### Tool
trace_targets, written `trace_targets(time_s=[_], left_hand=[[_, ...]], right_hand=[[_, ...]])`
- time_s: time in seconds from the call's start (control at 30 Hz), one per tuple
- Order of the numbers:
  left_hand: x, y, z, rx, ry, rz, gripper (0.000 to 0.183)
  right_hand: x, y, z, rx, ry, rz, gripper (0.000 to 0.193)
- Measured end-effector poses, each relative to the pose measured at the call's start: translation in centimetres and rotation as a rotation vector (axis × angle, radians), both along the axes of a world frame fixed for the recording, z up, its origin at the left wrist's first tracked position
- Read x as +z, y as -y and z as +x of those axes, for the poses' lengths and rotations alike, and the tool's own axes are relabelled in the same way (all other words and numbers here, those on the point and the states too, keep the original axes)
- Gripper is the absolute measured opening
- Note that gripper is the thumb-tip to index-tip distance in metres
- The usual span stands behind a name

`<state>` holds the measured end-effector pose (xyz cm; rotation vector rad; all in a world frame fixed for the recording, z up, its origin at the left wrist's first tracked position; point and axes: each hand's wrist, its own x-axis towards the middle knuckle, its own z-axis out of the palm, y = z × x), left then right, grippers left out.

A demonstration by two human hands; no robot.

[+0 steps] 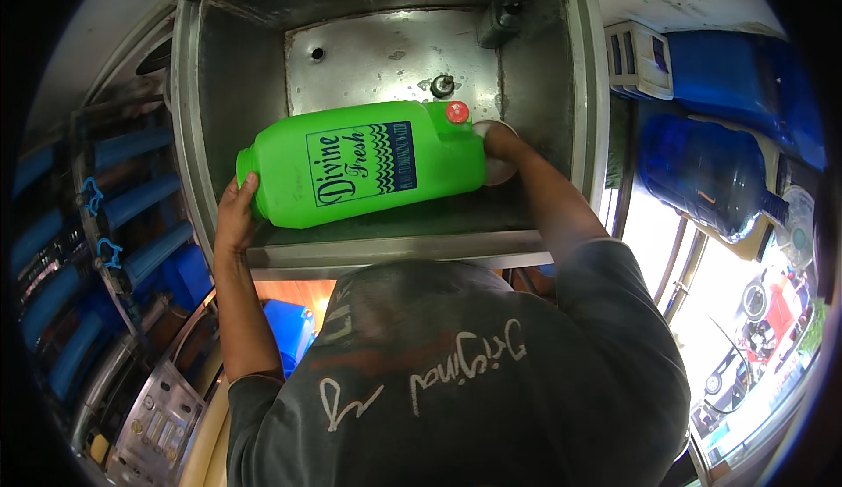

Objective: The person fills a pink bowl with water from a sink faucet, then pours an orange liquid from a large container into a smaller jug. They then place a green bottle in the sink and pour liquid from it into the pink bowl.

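Note:
A bright green water container lies on its side across a metal sink, with a red cap near its right end. My left hand grips its left end, thumb on the near side and the other fingers partly hidden. At the opposite end is my right hand, against or just beside the container. A pale, round, dish-like thing shows around that hand; what it is I cannot make out. The fingers of the right hand are hidden, so whether they hold it is unclear.
The deep steel sink has raised walls. A metal fitting stands up from its base, and a dark box-like block sits at the far right. Blue water jugs are stacked at right. A rack with blue bars stands left.

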<state>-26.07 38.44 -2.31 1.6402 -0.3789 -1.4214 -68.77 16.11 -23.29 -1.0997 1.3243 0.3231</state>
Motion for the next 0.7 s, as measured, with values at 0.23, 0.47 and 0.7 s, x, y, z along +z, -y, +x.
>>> trace_targets(time_s=[0.23, 0.47, 0.7], left_hand=[[1.4, 2.7, -1.8, 0.133, 0.125, 0.008, 0.048], [3.3, 5.6, -1.9, 0.220, -0.010, -0.019, 0.047], [3.3, 5.7, -2.5, 0.220, 0.079, -0.044, 0.042]], right_hand=[[10.1, -5.7, 6.7, 0.414, 0.084, -1.419, 0.047], [16.1, -6.4, 19.5, 0.425, 0.640, -1.378, 0.044], [14.4, -6.7, 17.0, -0.001, 0.337, -1.207, 0.044]])
